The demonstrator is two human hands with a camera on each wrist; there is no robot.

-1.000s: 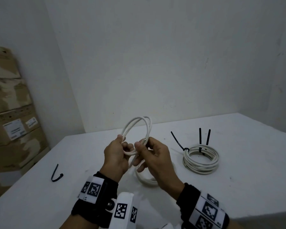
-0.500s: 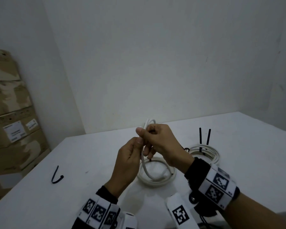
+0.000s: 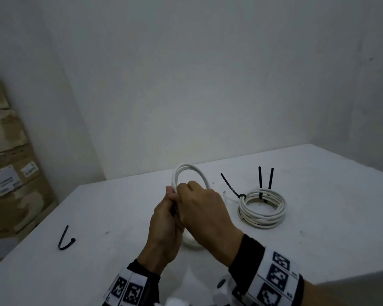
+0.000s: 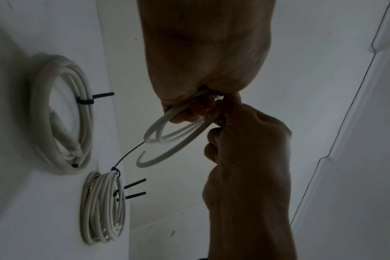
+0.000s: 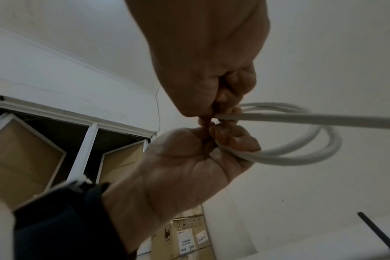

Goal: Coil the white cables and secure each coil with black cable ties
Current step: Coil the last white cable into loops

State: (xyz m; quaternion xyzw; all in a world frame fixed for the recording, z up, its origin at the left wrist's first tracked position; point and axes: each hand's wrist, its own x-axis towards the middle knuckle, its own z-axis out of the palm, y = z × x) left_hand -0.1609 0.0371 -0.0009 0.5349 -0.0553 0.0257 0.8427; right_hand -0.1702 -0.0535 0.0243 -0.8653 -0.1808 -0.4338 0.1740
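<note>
Both hands, left hand (image 3: 164, 226) and right hand (image 3: 205, 212), now clamped together on white cable coil (image 3: 191, 175), held above tabletop (image 3: 318, 228) centre; loops regathered since 0.5 s ago. Ready for tying: loose black cable tie (image 3: 65, 239) at 9 o'clock, tied coil (image 3: 262, 208) at 3 o'clock.

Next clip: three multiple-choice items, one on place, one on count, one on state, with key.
1. The loose cable tie lies: A on the table, far left; B inside the tied coil; C in the right hand.
2. Tie tails on the tied coil: A one; B three; C five.
3. The untied cable is: A flat on the table; B gripped by left hand and right hand; C dropped.
A, it lies alone there; B, three black tails stick out; B, both hands curl round its loops.
</note>
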